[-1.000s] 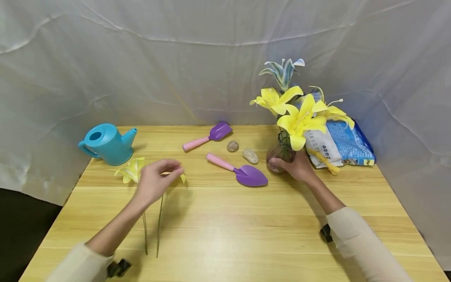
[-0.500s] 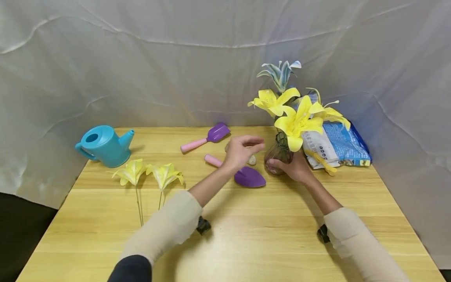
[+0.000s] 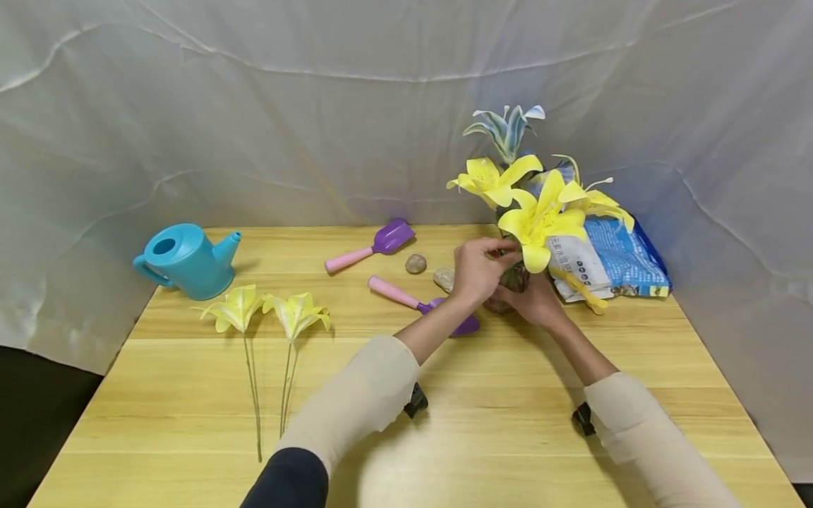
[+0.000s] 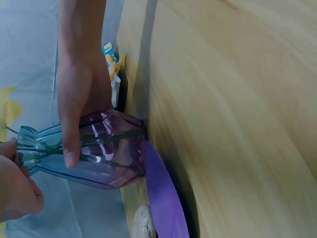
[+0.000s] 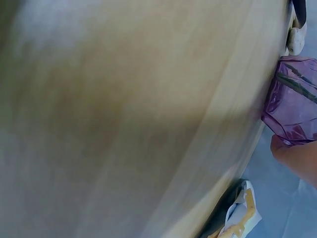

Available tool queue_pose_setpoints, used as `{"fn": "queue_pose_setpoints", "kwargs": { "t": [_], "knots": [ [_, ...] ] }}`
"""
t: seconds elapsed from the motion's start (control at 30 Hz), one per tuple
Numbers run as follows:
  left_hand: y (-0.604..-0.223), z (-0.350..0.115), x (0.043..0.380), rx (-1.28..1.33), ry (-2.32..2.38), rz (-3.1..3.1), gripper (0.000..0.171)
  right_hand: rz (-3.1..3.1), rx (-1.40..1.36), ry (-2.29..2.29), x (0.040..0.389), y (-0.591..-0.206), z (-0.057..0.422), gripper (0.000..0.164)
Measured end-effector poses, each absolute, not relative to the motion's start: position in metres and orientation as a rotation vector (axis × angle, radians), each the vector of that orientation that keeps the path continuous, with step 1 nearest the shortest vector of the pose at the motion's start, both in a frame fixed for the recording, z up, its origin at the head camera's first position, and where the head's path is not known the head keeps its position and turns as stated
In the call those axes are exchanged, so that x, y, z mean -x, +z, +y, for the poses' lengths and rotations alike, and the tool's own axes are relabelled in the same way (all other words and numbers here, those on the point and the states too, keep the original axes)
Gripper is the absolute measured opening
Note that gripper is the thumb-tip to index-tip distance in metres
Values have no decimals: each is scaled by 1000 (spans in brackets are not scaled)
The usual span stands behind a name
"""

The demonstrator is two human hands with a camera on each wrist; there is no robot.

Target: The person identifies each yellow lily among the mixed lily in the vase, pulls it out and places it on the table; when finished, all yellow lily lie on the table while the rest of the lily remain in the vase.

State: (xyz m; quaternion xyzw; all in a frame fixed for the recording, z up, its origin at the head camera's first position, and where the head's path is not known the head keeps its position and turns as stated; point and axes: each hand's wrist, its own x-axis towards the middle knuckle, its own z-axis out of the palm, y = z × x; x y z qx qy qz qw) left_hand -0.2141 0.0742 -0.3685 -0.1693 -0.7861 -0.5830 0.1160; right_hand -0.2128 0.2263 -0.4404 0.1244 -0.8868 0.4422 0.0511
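A faceted glass vase (image 4: 106, 171), teal at the neck and purple at the base, stands upright at the right of the table. Several green stems (image 4: 119, 136) show through its glass. Yellow lilies (image 3: 536, 219) and a blue-white lily (image 3: 507, 134) rise from it. My right hand (image 3: 535, 300) grips the vase's body, thumb across the side facing me. At the neck, my left hand (image 3: 479, 268) pinches the rim with thumb and fingers; the petals partly hide its fingertips in the head view. Two pale yellow lilies (image 3: 295, 315) lie on the table at left.
A blue watering can (image 3: 197, 261) stands at the back left. A purple scoop (image 3: 392, 238), a purple trowel (image 3: 466, 324) and two stones (image 3: 416, 264) lie left of the vase. Right of it are a blue-white bag (image 3: 612, 257) and a yellow strip-like item (image 3: 581, 289).
My left hand has left the two lilies at left and moved right, over the trowel, to the vase's neck. The right hand has kept its hold on the vase.
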Motion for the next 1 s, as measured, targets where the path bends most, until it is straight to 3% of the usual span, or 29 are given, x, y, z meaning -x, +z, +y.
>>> {"fn": "queue_pose_setpoints", "kwargs": {
  "t": [0.17, 0.43, 0.63, 0.7, 0.83, 0.9, 1.0],
  "knots": [
    [-371, 77, 214, 528, -1652, -2288, 10, -2767, -310, 1383, 211, -440, 226, 87],
    [-371, 76, 209, 727, -1371, -2268, 11, -2843, -290, 1257, 208, -439, 226, 77],
    [-361, 76, 203, 828, -1432, -2123, 11, -2720, -447, 1294, 207, -434, 224, 33],
    [-357, 76, 201, 864, -1465, -2064, 11, -2668, -511, 1342, 203, -428, 222, 36],
    [-347, 76, 196, 932, -1483, -1949, 12, -2652, -530, 1408, 193, -416, 217, 73],
    [-340, 76, 193, 954, -1480, -1896, 12, -2670, -491, 1467, 191, -414, 217, 77],
    [-326, 74, 188, 978, -1518, -1795, 12, -2655, -453, 1571, 192, -412, 216, 58]
  ]
}}
